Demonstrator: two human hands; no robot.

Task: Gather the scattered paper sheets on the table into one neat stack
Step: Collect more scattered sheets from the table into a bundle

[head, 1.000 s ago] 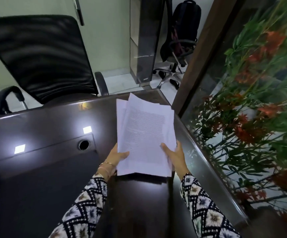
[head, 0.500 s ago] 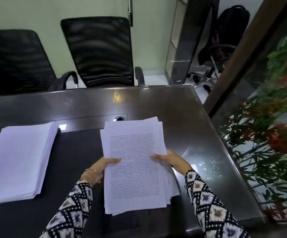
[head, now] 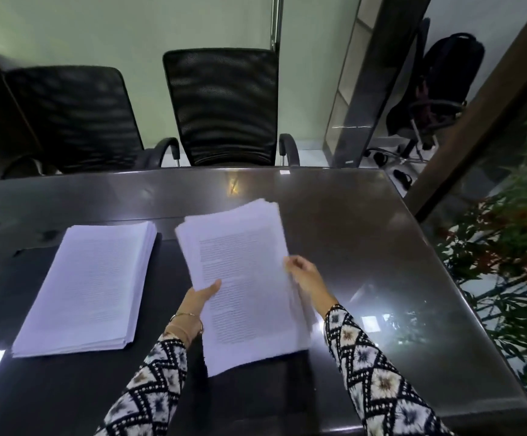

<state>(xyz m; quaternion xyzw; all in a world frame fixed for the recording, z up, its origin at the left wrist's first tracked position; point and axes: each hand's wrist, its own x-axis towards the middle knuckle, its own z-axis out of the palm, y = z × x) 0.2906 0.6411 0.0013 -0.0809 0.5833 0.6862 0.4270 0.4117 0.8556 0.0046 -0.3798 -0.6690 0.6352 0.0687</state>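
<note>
A loose bundle of printed white sheets [head: 243, 278] is held above the dark table [head: 366, 247] in both hands, its edges uneven. My left hand [head: 197, 302] grips its left edge, thumb on top. My right hand [head: 304, 273] holds its right edge, with the fingers partly behind the paper. A thick, fairly even stack of printed sheets [head: 89, 287] lies flat on the table to the left of the bundle, apart from it.
Two black mesh office chairs [head: 224, 105] [head: 73, 118] stand behind the table's far edge. A glass wall with green and red plants [head: 514, 247] runs along the right side. A dark inset panel [head: 35, 388] covers the table's near left.
The view has swung left, bringing the flat stack fully into sight. The held bundle has moved left toward that stack and tilted, and my right hand has slid further up its right edge.
</note>
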